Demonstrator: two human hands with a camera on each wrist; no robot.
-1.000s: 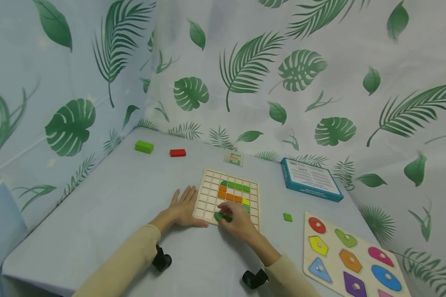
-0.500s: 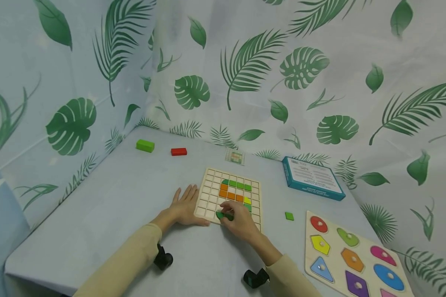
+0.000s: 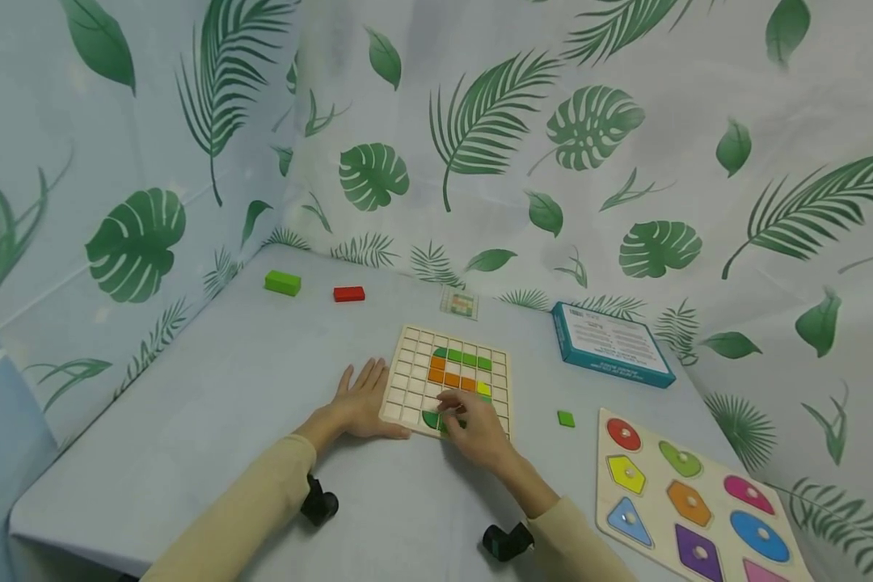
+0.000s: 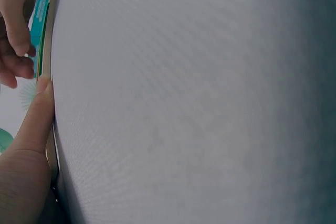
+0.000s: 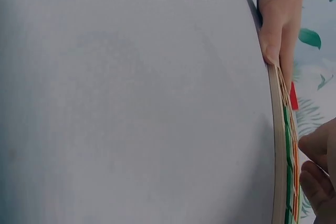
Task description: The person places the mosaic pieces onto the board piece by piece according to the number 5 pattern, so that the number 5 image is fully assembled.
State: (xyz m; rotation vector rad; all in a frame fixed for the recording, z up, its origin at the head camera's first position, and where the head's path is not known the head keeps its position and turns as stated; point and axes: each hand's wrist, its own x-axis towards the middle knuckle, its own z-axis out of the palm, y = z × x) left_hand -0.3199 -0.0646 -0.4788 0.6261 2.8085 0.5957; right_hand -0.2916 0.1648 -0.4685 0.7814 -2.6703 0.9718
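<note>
A wooden grid board (image 3: 405,368) lies on the table with green, orange and yellow tiles set in some cells. My left hand (image 3: 364,404) rests flat beside its left edge, fingers spread, thumb touching the near-left corner. Over the near part of the board is my right hand (image 3: 474,428), its fingers loosely bent above the green tiles. A dark green tile (image 3: 430,419) with a rounded corner sits in the near row, just left of those fingertips. In the right wrist view, the right fingers (image 5: 315,142) appear apart from the board edge, with nothing seen between them.
One small green tile (image 3: 566,419) lies right of the board. Further right is a shape puzzle (image 3: 655,485) with knobbed pieces. A teal box (image 3: 614,343), a pattern card (image 3: 460,303), a red block (image 3: 349,294) and a green block (image 3: 283,283) stand toward the back.
My right hand has shifted slightly right and its fingers have come off the dark green tile, which now shows in the near row. My left hand stays by the board.
</note>
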